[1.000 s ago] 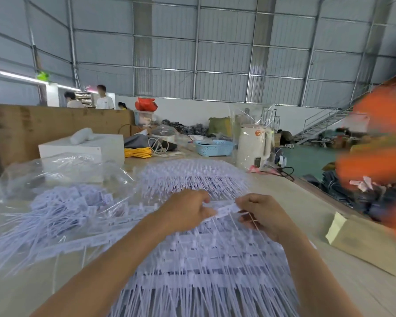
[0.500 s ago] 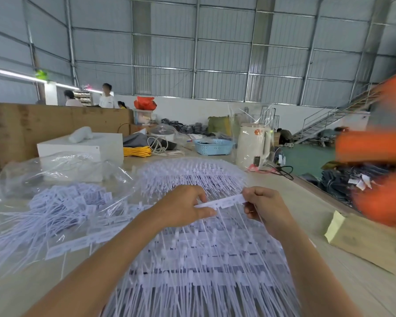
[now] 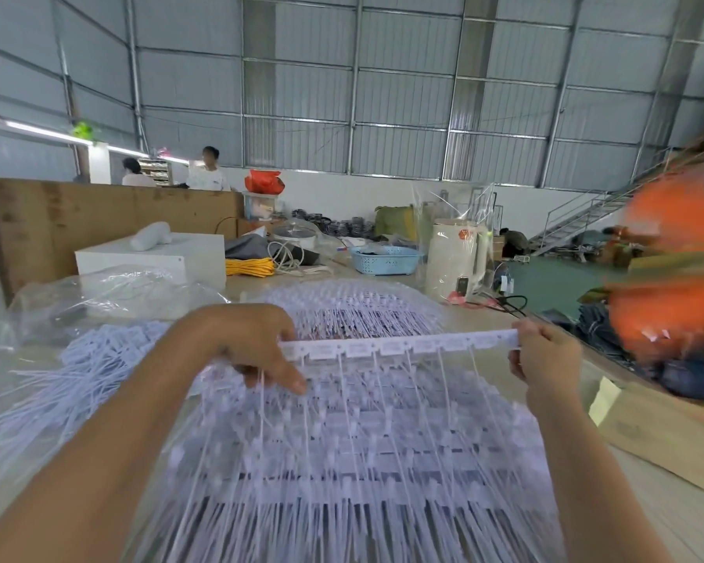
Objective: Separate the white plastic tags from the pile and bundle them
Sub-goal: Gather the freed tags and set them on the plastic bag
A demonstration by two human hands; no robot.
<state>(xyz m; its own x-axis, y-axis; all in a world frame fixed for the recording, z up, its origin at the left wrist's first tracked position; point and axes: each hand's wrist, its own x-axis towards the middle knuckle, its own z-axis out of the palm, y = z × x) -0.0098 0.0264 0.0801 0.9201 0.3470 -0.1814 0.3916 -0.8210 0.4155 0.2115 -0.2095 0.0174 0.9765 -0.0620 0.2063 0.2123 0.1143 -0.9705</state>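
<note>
you're holding a light, bendy tag strip (image 3: pixel 399 344) taut between both hands.
left hand (image 3: pixel 253 343) and right hand (image 3: pixel 541 355) are pinching its ends; keep gripping the stiffer header, not the thin tails.

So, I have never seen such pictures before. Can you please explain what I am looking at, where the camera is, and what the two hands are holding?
No machine works here: a person works with bare hands. The picture comes from a camera worn on the person's head, looking forward and down, so both arms reach in from below. The left hand and the right hand each grip one end of a strip of white plastic tags, held level above the table; thin tails hang down from it. Below lies the big pile of tags. To the left, more tags lie loose beside a clear plastic bag. Further back stand a blue basket and a white kettle. The orange blur on the right cannot be identified.
</note>
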